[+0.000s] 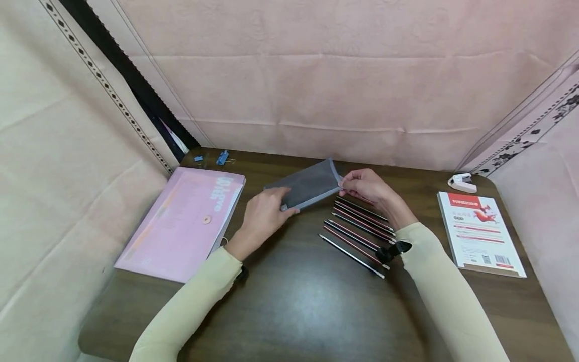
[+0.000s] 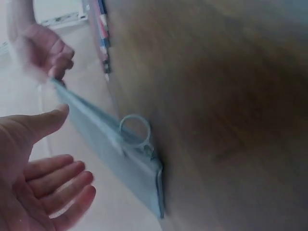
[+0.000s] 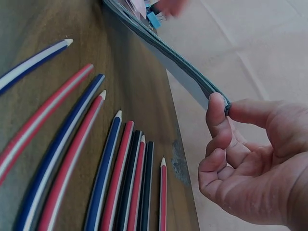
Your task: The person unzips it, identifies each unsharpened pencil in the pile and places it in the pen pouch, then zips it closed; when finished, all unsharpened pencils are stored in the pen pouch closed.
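Note:
A flat grey zip pouch is raised off the dark wooden table, tilted with its right end higher. My right hand pinches that right end between thumb and forefinger, and the pinch shows close up in the right wrist view. My left hand lies with straight fingers at the pouch's near left corner. In the left wrist view the left hand is spread beside the pouch, close to its zip ring. Several red, blue and black pencils lie in a row under my right wrist.
A pink document folder lies at the left. A booklet with a red cover band lies at the right, with a small white device behind it. Blue binder clips sit at the back left. Pink cloth walls surround the table.

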{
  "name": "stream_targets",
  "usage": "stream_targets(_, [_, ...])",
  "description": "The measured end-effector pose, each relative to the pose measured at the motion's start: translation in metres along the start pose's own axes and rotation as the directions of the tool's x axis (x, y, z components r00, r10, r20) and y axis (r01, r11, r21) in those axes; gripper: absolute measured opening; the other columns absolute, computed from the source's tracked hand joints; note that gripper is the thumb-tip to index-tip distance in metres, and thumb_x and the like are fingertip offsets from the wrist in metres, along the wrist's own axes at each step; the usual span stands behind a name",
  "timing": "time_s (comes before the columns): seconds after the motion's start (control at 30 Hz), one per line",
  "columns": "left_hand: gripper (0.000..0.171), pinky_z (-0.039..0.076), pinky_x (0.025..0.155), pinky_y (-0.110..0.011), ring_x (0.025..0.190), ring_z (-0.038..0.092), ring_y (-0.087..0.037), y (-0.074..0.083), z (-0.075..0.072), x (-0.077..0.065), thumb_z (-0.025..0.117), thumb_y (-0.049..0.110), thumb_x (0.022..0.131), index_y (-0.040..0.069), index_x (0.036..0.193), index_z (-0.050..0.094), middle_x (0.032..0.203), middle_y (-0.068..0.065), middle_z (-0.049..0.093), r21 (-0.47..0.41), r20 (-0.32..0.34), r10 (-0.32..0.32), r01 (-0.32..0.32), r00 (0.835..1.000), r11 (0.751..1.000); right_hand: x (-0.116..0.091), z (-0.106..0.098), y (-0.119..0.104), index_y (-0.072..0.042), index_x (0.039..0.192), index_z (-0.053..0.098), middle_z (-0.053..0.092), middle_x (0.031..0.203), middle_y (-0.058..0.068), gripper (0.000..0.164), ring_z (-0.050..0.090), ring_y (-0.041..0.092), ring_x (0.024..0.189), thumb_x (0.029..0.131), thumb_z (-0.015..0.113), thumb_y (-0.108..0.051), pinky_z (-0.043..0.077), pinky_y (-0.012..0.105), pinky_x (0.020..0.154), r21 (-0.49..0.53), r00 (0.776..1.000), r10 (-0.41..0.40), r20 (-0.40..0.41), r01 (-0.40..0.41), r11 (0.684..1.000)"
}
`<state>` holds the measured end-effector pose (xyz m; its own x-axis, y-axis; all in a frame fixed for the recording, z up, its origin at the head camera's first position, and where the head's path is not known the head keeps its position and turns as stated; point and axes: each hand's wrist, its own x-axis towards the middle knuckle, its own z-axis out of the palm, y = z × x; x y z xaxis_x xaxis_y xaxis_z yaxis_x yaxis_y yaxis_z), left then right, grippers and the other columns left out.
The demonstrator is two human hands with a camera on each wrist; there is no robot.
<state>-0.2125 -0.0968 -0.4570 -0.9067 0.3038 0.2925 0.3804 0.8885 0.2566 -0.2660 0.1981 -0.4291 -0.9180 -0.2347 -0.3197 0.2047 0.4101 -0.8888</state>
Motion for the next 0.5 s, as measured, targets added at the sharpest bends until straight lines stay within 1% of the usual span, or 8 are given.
stream_targets(0.07, [0.062,0.06,0.082,-0.043,0.109,0.067,-0.021,0.005,0.008,0.007,0.074,0.053,0.077,0.022,0.129,0.06,0.127,0.0,0.066,-0.002,0.015,0.045,-0.045,0.999,0.999,0.0,0.0,0.002,-0.001,0.104,0.065,0.072,0.091,0.014,0.023,0.057,0.021,0.074,0.095,0.06,-0.021,0.047,0.029,0.065,-0.002,1.0,-0.008,0.014,0.008,1.0])
stream_targets(0.1, [0.064,0.059,0.084,-0.043,0.11,0.066,-0.021,0.006,0.011,0.009,0.075,0.052,0.077,0.022,0.131,0.059,0.129,0.0,0.065,-0.003,0.023,0.07,-0.07,0.997,0.998,0.0,0.0,0.002,-0.001,0.103,0.065,0.072,0.091,0.014,0.023,0.057,0.022,0.075,0.095,0.06,-0.021,0.047,0.03,0.066,-0.005,1.0,-0.01,0.018,0.01,1.0])
stream_targets(0.2, [0.063,0.06,0.082,-0.041,0.11,0.067,-0.02,0.008,0.02,0.016,0.075,0.05,0.078,0.023,0.133,0.057,0.131,0.001,0.063,-0.002,0.048,0.133,-0.133,0.99,0.991,0.0,-0.001,0.004,-0.001,0.103,0.064,0.073,0.089,0.012,0.022,0.058,0.027,0.078,0.095,0.059,-0.021,0.048,0.033,0.068,-0.016,0.999,-0.018,0.03,0.019,1.0])
stream_targets(0.27, [0.059,0.061,0.073,-0.039,0.101,0.07,-0.02,0.008,0.023,0.019,0.074,0.047,0.08,0.023,0.131,0.059,0.128,0.001,0.066,-0.007,0.053,0.156,-0.156,0.986,0.988,0.0,-0.001,0.004,0.0,0.104,0.063,0.072,0.089,0.012,0.023,0.058,0.028,0.079,0.095,0.059,-0.021,0.048,0.033,0.069,-0.02,0.998,-0.033,0.047,0.034,0.999])
stream_targets(0.33, [0.053,0.059,0.062,-0.037,0.087,0.071,-0.018,0.007,0.024,0.021,0.073,0.046,0.081,0.026,0.128,0.062,0.121,0.002,0.07,-0.01,0.055,0.162,-0.162,0.985,0.987,0.0,-0.001,0.003,0.0,0.105,0.062,0.072,0.091,0.012,0.024,0.058,0.028,0.08,0.096,0.058,-0.022,0.048,0.033,0.07,-0.021,0.997,-0.042,0.066,0.044,0.999])
stream_targets(0.4, [0.047,0.055,0.054,-0.034,0.072,0.068,-0.015,0.005,0.023,0.022,0.072,0.046,0.082,0.028,0.125,0.065,0.108,0.001,0.074,-0.014,0.059,0.158,-0.157,0.986,0.987,0.0,-0.001,0.003,0.0,0.105,0.062,0.072,0.092,0.013,0.024,0.059,0.028,0.081,0.096,0.058,-0.022,0.048,0.032,0.07,-0.017,0.996,-0.04,0.077,0.041,0.999])
stream_targets(0.47, [0.043,0.051,0.049,-0.03,0.06,0.063,-0.01,0.002,0.022,0.023,0.07,0.049,0.083,0.031,0.122,0.066,0.094,0.001,0.076,-0.019,0.071,0.15,-0.149,0.986,0.989,0.0,-0.002,0.003,0.0,0.106,0.062,0.071,0.092,0.013,0.024,0.059,0.027,0.082,0.096,0.057,-0.022,0.049,0.032,0.071,-0.025,0.995,-0.034,0.093,0.036,0.999])
stream_targets(0.5, [0.042,0.049,0.047,-0.028,0.056,0.06,-0.009,0.001,0.022,0.023,0.069,0.051,0.083,0.033,0.122,0.066,0.09,0.001,0.076,-0.021,0.08,0.147,-0.146,0.986,0.989,0.001,-0.002,0.003,0.001,0.106,0.061,0.071,0.092,0.012,0.024,0.059,0.027,0.083,0.096,0.057,-0.021,0.049,0.032,0.071,-0.025,0.995,-0.029,0.099,0.031,0.999])
